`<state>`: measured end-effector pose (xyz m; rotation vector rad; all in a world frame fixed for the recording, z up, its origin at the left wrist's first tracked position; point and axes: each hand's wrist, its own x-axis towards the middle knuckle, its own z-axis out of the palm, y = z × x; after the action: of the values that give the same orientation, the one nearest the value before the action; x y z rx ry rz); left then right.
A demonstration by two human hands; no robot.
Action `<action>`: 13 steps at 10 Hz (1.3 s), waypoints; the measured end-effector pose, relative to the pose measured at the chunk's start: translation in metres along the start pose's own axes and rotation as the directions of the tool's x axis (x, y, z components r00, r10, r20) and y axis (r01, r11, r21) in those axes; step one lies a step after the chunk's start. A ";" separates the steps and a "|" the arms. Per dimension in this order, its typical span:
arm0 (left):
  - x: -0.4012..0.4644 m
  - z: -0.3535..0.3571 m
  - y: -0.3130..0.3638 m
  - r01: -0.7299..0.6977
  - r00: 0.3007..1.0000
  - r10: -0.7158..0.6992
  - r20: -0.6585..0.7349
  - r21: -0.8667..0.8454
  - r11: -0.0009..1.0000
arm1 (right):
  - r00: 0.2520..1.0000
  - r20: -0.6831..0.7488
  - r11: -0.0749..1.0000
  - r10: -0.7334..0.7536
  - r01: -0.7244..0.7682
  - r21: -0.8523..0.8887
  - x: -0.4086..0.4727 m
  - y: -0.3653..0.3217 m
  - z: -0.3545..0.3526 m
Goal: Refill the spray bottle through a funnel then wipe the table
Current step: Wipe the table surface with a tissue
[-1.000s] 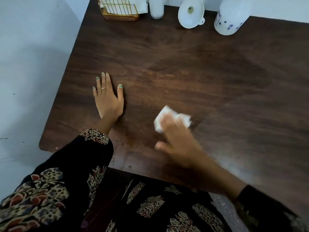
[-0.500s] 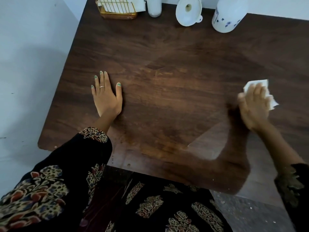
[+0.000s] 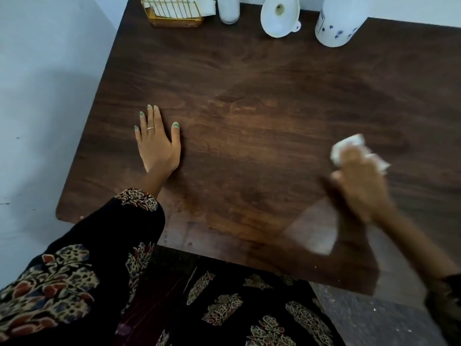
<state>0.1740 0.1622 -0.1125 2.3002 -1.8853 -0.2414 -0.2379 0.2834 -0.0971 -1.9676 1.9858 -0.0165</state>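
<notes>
My right hand presses a crumpled white tissue onto the dark wooden table at its right side; the hand is blurred with motion. My left hand lies flat on the table at the left, fingers spread, holding nothing. At the far edge stand a white funnel, tipped on its side with the mouth towards me, and the base of a white spray bottle, its top cut off by the frame.
A white jug with small blue flowers stands at the back right. A wire holder with white tissues sits at the back left. A pale wall runs along the table's left and far sides.
My right hand swept the tissue from the table's middle out to the right side, then drew back a little towards me. The left hand has stayed put.
</notes>
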 end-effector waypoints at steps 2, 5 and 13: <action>0.000 0.000 0.001 -0.002 1.000 0.002 0.001 -0.001 1.000 | 0.868 -0.082 0.870 0.489 -0.480 0.112 0.001 0.013 -0.012; 0.000 -0.001 0.000 -0.003 1.000 0.003 -0.003 -0.006 1.000 | 0.848 0.126 0.854 -0.516 0.520 -0.005 -0.093 -0.174 0.071; 0.000 -0.001 0.000 0.005 1.000 -0.005 -0.006 -0.009 1.000 | 0.720 0.093 0.722 -0.688 0.692 -0.015 -0.082 -0.229 0.086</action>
<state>0.1744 0.1619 -0.1112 2.2973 -1.8723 -0.2426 0.0032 0.3739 -0.1020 -2.5794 1.0913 -0.0691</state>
